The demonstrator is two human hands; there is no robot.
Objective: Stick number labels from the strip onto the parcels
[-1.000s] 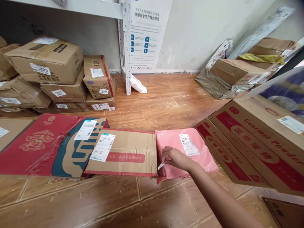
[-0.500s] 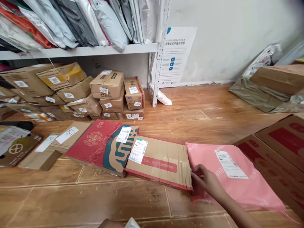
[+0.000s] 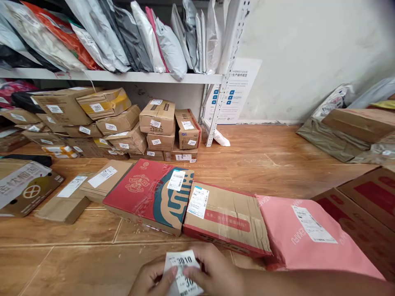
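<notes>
You're pinching with both left grip (image 3: 152,276) and right grip (image 3: 216,264), the thin white 3010 paper label (image 3: 182,262) lying between them, the boxy, red-edged cardboard carton (image 3: 226,218) sitting beyond.

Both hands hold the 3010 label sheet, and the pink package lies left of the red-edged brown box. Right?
One slip: the pink package lies to the right of the red-edged brown box, not left, as the current head view shows. The rest stands: left hand and right hand both hold the 3010 label sheet.
</notes>
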